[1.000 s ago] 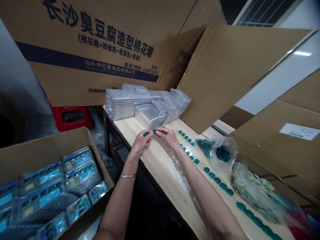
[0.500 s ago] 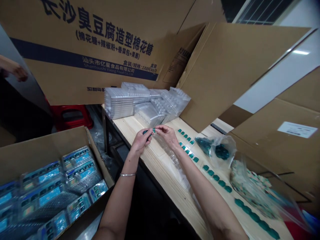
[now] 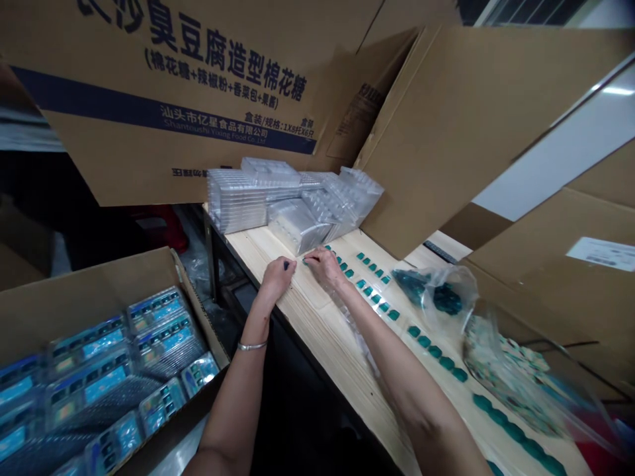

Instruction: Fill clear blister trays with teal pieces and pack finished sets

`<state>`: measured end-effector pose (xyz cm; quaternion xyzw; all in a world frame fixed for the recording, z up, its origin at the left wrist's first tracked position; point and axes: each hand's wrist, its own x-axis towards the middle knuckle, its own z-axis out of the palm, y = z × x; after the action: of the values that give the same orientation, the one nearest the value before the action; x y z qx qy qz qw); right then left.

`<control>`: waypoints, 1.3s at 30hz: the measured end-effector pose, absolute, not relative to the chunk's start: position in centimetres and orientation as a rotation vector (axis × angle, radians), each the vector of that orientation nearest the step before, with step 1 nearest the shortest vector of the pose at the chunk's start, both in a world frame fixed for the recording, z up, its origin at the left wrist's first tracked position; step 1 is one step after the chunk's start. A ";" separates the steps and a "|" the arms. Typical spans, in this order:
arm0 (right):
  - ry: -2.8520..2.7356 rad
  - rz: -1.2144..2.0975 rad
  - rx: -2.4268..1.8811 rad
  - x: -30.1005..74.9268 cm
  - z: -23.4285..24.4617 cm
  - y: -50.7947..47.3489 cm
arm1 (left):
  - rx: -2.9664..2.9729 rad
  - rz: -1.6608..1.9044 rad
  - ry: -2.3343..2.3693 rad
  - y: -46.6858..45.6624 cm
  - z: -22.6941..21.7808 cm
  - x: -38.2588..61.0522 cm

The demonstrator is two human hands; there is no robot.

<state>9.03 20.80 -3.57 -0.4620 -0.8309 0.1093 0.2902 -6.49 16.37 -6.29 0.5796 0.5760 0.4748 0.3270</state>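
Observation:
My left hand [image 3: 278,279] is closed near the table's left edge, with a small dark piece [image 3: 286,265] showing between its fingers. Just to its right, my right hand [image 3: 325,266] pinches a small green piece [image 3: 305,262] low over the tabletop, by the near end of a clear plastic tray. Green pieces [image 3: 349,273] sit in a row beside that hand. More rows of shiny green pieces [image 3: 368,291] run along the table to the right, towards me. My right forearm hides part of the clear trays.
Stacked clear plastic trays [image 3: 238,201] stand at the table's [image 3: 317,324] far end. On the right lie a bag of dark green pieces [image 3: 446,297] and a bag of printed packets [image 3: 516,370]. An open carton [image 3: 198,317] of filled packs is at lower left. Large cardboard [image 3: 476,125] walls rise behind; another person stands far left.
My hands have moved apart. The right hand has gone slightly right and down to the table with a green piece; the left has drawn back a little, its fingers closing more.

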 end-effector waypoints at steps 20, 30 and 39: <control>-2.141 0.242 -1.073 8.2 0.4 17.2 | 0.091 1.455 0.363 16.1 -4.5 -5.2; -2.130 0.357 -1.087 7.4 -0.4 17.7 | 0.101 1.382 0.307 15.7 -3.5 -4.3; -1.642 0.919 -1.107 9.5 0.1 17.9 | 0.247 1.472 0.354 15.8 -4.4 -3.6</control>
<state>9.50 17.92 0.11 -0.4501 -0.6673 0.3734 0.4612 -3.57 15.76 -4.42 0.1117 0.1602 0.6660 0.7200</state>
